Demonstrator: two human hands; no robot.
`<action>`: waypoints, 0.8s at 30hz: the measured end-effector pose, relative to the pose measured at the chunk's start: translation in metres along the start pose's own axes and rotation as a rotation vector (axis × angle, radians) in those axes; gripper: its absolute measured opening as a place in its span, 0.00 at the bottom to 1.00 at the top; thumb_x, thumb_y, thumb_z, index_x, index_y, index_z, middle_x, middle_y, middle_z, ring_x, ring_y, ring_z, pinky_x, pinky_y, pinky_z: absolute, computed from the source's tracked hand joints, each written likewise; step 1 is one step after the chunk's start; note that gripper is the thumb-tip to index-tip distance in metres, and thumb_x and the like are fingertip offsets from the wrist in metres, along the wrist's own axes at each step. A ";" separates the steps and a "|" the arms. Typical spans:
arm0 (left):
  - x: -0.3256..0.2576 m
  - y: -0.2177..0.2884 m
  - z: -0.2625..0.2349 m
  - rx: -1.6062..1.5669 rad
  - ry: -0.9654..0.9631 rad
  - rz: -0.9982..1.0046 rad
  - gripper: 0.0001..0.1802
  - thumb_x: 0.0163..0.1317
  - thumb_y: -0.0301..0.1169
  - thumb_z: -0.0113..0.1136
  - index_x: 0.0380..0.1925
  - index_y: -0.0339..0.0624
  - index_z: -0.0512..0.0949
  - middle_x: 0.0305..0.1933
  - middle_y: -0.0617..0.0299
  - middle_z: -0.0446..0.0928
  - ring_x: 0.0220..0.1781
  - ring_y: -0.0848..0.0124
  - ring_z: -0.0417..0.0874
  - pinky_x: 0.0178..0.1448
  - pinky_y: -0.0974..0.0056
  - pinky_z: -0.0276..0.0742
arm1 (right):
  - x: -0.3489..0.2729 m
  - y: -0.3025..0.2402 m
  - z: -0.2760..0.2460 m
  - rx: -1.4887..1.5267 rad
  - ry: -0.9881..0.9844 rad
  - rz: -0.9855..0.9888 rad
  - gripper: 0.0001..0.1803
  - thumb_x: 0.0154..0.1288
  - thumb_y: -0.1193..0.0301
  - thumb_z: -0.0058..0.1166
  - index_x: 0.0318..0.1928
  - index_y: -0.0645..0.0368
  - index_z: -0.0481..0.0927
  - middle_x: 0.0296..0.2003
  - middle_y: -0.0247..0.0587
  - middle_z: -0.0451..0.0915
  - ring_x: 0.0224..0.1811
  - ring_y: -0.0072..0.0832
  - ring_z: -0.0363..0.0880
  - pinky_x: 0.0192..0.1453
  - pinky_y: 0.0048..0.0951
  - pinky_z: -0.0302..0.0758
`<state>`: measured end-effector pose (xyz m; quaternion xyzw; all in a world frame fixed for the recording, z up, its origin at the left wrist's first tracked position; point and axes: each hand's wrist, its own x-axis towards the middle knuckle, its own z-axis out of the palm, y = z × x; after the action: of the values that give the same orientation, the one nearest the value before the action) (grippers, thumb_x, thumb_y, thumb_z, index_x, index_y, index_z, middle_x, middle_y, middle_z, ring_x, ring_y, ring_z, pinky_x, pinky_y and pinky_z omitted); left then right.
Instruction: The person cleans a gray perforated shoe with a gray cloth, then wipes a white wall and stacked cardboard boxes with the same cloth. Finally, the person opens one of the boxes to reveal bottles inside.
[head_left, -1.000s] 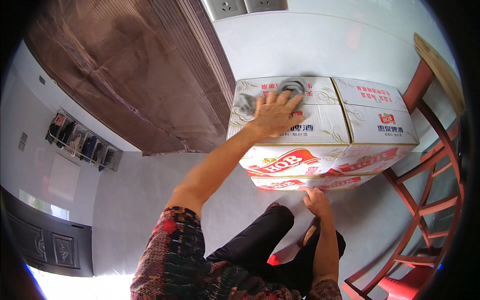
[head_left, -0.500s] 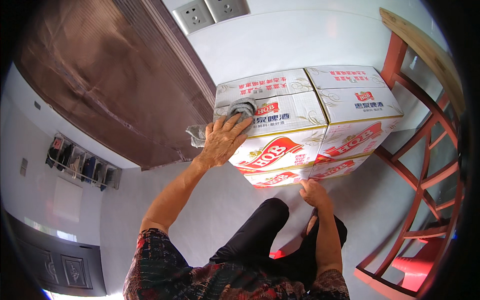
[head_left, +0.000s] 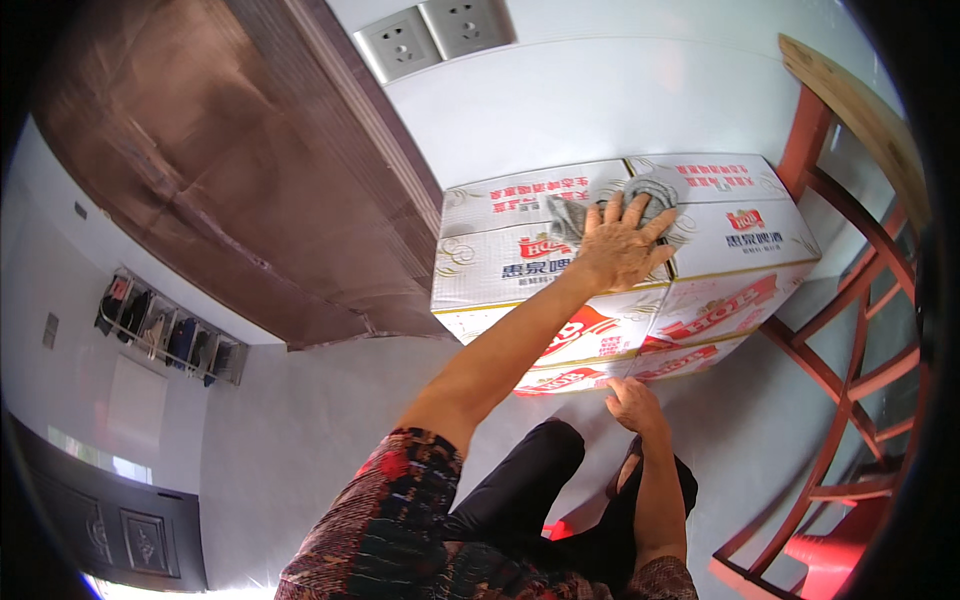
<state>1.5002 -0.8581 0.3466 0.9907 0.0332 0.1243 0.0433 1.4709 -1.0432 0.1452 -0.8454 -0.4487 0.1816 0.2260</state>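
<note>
White cardboard cartons with red and gold print stand stacked side by side against the wall. My left hand point(head_left: 622, 252) lies on top, fingers spread and pressing a bunched grey cloth point(head_left: 652, 194) near the seam between the left carton point(head_left: 480, 270) and the right carton point(head_left: 745, 225). Part of the cloth sticks out to the left of the fingers. Low at the front, my right hand point(head_left: 635, 408) is closed, its fingertips by the lower front edge of the stack. Whatever those fingers hold, if anything, is hidden.
A red-brown wooden chair point(head_left: 850, 390) lies close on the right, beside a red plastic item point(head_left: 845, 545). Left of the cartons is a brown covered panel point(head_left: 250, 190). Wall sockets point(head_left: 430, 38) sit above. A rack of footwear point(head_left: 170, 335) hangs at far left.
My left hand has slid the cloth rightward across the carton tops, from the left carton to the seam. My right hand has stayed low at the front edge.
</note>
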 end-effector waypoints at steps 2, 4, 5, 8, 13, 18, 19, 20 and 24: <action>0.003 -0.003 0.001 -0.004 0.013 -0.012 0.32 0.66 0.59 0.34 0.67 0.65 0.55 0.70 0.54 0.54 0.70 0.44 0.52 0.66 0.39 0.50 | 0.001 0.006 0.000 0.020 0.027 -0.001 0.17 0.56 0.65 0.50 0.46 0.55 0.75 0.36 0.52 0.76 0.44 0.49 0.74 0.47 0.46 0.72; -0.004 -0.011 0.003 -0.005 0.041 0.009 0.32 0.66 0.60 0.34 0.67 0.65 0.56 0.70 0.54 0.55 0.70 0.45 0.54 0.66 0.39 0.50 | 0.001 0.006 0.000 0.048 0.049 0.018 0.17 0.56 0.65 0.51 0.46 0.56 0.74 0.35 0.53 0.76 0.43 0.50 0.74 0.47 0.45 0.71; -0.010 -0.015 0.004 -0.003 0.054 0.016 0.32 0.65 0.60 0.34 0.67 0.65 0.56 0.70 0.54 0.55 0.69 0.45 0.55 0.66 0.39 0.51 | 0.002 0.005 0.003 0.039 0.043 0.008 0.17 0.56 0.65 0.51 0.46 0.56 0.74 0.35 0.54 0.76 0.43 0.50 0.74 0.48 0.45 0.71; -0.037 -0.026 -0.009 0.025 0.018 -0.043 0.32 0.65 0.61 0.35 0.67 0.65 0.57 0.70 0.57 0.56 0.69 0.49 0.55 0.66 0.42 0.51 | 0.002 0.011 0.008 0.009 0.042 0.012 0.17 0.56 0.65 0.50 0.46 0.56 0.74 0.35 0.54 0.77 0.43 0.49 0.74 0.48 0.44 0.71; -0.091 -0.060 -0.032 0.064 -0.009 -0.146 0.31 0.65 0.58 0.37 0.66 0.64 0.59 0.69 0.57 0.56 0.68 0.54 0.56 0.67 0.44 0.51 | -0.002 0.027 0.007 0.012 0.062 0.024 0.17 0.56 0.64 0.49 0.46 0.56 0.74 0.36 0.54 0.77 0.44 0.49 0.75 0.49 0.44 0.71; -0.146 -0.118 -0.044 0.154 0.104 -0.262 0.27 0.64 0.42 0.47 0.63 0.58 0.62 0.64 0.57 0.63 0.59 0.57 0.65 0.60 0.45 0.61 | -0.007 0.009 -0.004 0.007 -0.016 0.075 0.18 0.57 0.63 0.48 0.47 0.56 0.74 0.40 0.55 0.76 0.46 0.49 0.74 0.51 0.45 0.71; -0.150 -0.127 -0.048 0.121 0.103 -0.342 0.26 0.64 0.41 0.47 0.63 0.58 0.62 0.64 0.56 0.63 0.59 0.55 0.65 0.60 0.45 0.61 | -0.008 0.005 -0.008 0.000 -0.035 0.087 0.18 0.57 0.63 0.48 0.48 0.56 0.74 0.41 0.56 0.76 0.47 0.50 0.74 0.51 0.45 0.71; -0.153 -0.139 -0.051 0.088 0.102 -0.419 0.26 0.64 0.39 0.47 0.63 0.57 0.62 0.64 0.55 0.63 0.60 0.53 0.64 0.61 0.44 0.61 | -0.012 0.004 -0.010 0.007 -0.044 0.089 0.18 0.57 0.63 0.48 0.48 0.56 0.74 0.41 0.55 0.76 0.47 0.50 0.74 0.52 0.45 0.71; -0.122 -0.195 -0.074 -0.360 0.955 -0.934 0.29 0.62 0.35 0.49 0.65 0.51 0.57 0.59 0.42 0.59 0.58 0.45 0.62 0.61 0.43 0.60 | -0.026 -0.015 -0.028 0.007 -0.048 0.117 0.18 0.58 0.63 0.50 0.49 0.55 0.74 0.44 0.55 0.75 0.48 0.50 0.74 0.53 0.45 0.71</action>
<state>1.3531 -0.6682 0.3696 0.6867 0.4505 0.5190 0.2369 1.4612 -1.0637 0.1795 -0.8647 -0.4033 0.2163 0.2072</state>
